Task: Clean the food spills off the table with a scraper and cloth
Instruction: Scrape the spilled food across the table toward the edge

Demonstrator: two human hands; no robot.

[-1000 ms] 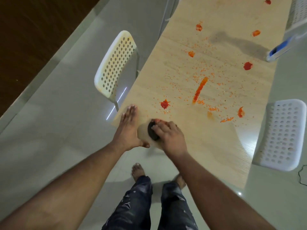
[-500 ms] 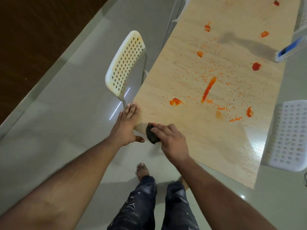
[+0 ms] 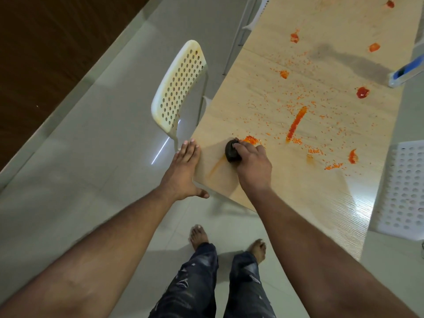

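Partly hidden scraper [image 3: 232, 150], gripped, right hand [image 3: 252, 164]

My table [image 3: 286, 203] looks like pale wood-grain laminate, faintly glossy; the perforated chair [image 3: 179, 86] at ten o'clock looks like smooth plastic.

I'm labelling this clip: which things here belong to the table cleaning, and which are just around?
Part of the job:
- scraper, held by right hand
- left hand, resting at the table edge
- orange spill pile
- long smear
- red blob

Just around:
- cream chair
- white chair
- blue-and-white object
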